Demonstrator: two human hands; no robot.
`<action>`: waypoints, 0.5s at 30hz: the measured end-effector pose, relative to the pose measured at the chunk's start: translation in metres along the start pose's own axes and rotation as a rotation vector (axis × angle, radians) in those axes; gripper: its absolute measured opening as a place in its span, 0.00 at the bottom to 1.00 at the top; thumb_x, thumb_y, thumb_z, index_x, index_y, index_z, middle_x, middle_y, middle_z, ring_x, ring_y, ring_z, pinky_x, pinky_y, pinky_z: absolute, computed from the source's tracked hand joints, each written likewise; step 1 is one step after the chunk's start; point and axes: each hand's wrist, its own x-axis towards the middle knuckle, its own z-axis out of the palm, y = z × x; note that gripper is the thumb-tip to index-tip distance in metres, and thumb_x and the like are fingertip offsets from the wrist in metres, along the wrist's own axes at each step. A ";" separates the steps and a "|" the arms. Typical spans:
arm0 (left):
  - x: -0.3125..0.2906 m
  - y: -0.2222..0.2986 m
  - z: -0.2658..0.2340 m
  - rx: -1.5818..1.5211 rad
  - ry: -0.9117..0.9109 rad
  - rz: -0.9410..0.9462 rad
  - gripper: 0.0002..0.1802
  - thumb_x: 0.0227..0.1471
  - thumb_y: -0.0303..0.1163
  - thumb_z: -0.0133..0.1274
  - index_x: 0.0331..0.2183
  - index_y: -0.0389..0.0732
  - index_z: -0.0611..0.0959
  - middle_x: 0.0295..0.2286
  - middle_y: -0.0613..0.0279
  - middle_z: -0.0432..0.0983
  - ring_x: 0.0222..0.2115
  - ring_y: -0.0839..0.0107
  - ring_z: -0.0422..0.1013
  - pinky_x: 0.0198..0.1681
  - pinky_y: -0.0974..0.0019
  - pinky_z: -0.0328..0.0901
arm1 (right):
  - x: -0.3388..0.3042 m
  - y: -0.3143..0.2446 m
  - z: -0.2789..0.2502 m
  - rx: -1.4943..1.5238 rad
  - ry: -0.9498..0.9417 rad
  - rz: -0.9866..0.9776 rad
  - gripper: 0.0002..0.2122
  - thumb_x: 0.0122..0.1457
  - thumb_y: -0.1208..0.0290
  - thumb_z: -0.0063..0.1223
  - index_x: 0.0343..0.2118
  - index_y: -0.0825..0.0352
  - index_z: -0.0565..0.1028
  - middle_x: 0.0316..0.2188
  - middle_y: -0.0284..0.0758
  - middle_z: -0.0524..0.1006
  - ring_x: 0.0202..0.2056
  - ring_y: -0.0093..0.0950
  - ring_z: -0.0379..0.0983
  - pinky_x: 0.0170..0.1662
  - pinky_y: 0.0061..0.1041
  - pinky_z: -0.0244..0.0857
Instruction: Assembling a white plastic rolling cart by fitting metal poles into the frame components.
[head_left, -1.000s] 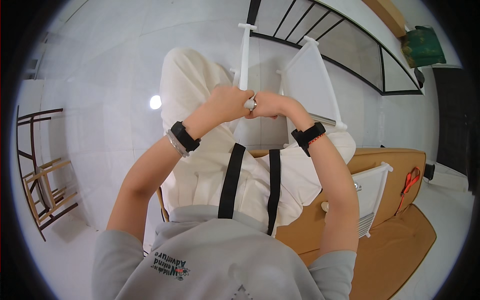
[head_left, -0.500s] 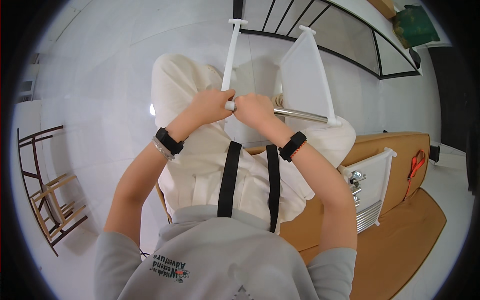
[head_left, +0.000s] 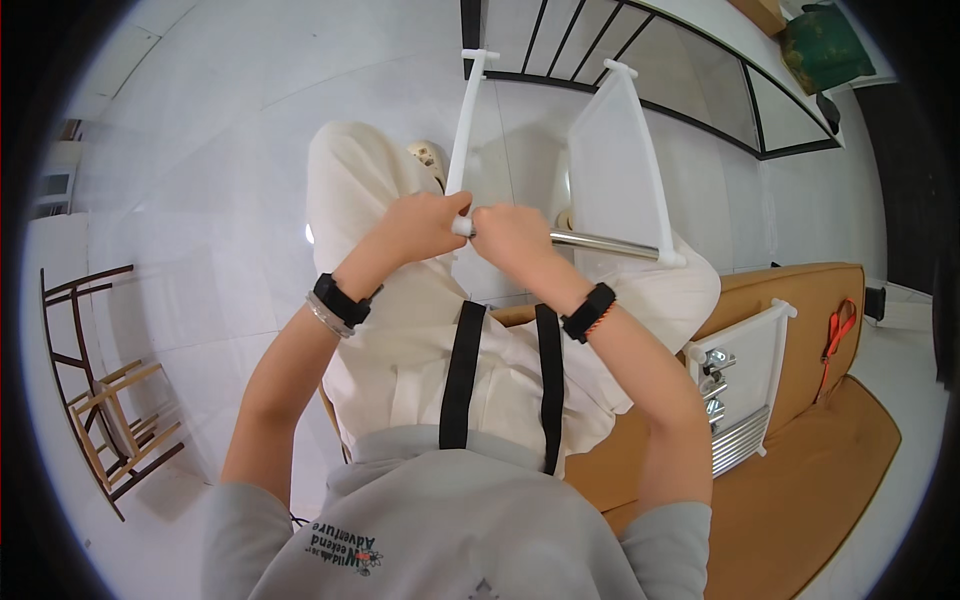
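Note:
Two white panels with short knobs at their corners stand over my lap. The left white panel (head_left: 466, 125) is seen almost edge-on, and my left hand (head_left: 425, 226) is closed around its near corner, by the white connector (head_left: 462, 228). A shiny metal tube (head_left: 610, 243) runs from the near corner of the right white panel (head_left: 622, 160) toward that connector. My right hand (head_left: 512, 240) is wrapped round the tube close to its left end. My fingers hide whether the tube's end sits inside the connector.
Beside me on the brown sofa (head_left: 790, 500) lie another white panel (head_left: 770, 350), several metal tubes (head_left: 738, 440) and small shiny parts (head_left: 716, 385). A red strap (head_left: 836, 330) is farther right. A black-framed table (head_left: 690, 117) stands ahead, and wooden chairs (head_left: 118, 420) are at left.
The whole scene sits slightly lower in the picture. Both hands keep their grip on the panel corner and the tube, with only slight movement. More of a shoe shows beside my left leg.

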 end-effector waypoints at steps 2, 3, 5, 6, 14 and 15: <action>0.005 0.016 -0.005 0.025 -0.057 -0.038 0.14 0.36 0.37 0.53 0.31 0.45 0.74 0.20 0.54 0.74 0.28 0.57 0.71 0.27 0.57 0.64 | -0.005 0.008 -0.006 0.039 0.014 -0.005 0.07 0.44 0.70 0.48 0.21 0.67 0.75 0.20 0.42 0.75 0.25 0.41 0.72 0.28 0.36 0.66; 0.007 0.022 -0.007 0.023 -0.058 -0.040 0.14 0.36 0.37 0.53 0.31 0.45 0.74 0.20 0.54 0.74 0.28 0.57 0.71 0.27 0.57 0.64 | -0.004 0.011 -0.015 0.051 -0.082 0.001 0.07 0.44 0.69 0.49 0.23 0.67 0.76 0.21 0.43 0.75 0.26 0.41 0.72 0.30 0.36 0.66; 0.008 0.031 -0.007 0.158 -0.140 -0.105 0.19 0.36 0.36 0.53 0.35 0.45 0.74 0.25 0.56 0.74 0.28 0.57 0.71 0.28 0.57 0.64 | -0.002 0.017 -0.018 0.064 -0.180 0.007 0.08 0.44 0.69 0.50 0.25 0.67 0.77 0.23 0.44 0.75 0.27 0.41 0.73 0.32 0.36 0.67; 0.007 0.034 -0.002 0.155 -0.142 -0.106 0.19 0.36 0.36 0.53 0.35 0.45 0.74 0.25 0.56 0.74 0.28 0.57 0.71 0.28 0.57 0.64 | -0.003 0.020 -0.015 0.073 -0.198 0.015 0.08 0.43 0.68 0.51 0.24 0.67 0.76 0.22 0.44 0.75 0.27 0.41 0.73 0.32 0.36 0.67; 0.017 0.007 0.022 0.332 0.295 0.452 0.13 0.32 0.33 0.54 0.28 0.42 0.79 0.33 0.59 0.71 0.51 0.55 0.56 0.53 0.45 0.47 | 0.009 0.024 -0.021 0.176 -0.441 0.101 0.09 0.42 0.69 0.49 0.20 0.70 0.75 0.21 0.46 0.75 0.26 0.41 0.73 0.31 0.34 0.67; 0.020 0.006 0.022 0.325 0.285 0.461 0.13 0.32 0.33 0.54 0.28 0.42 0.79 0.33 0.59 0.71 0.51 0.55 0.56 0.53 0.45 0.47 | 0.010 0.028 -0.020 0.227 -0.489 0.122 0.11 0.42 0.67 0.50 0.20 0.72 0.74 0.19 0.46 0.74 0.24 0.41 0.72 0.29 0.34 0.66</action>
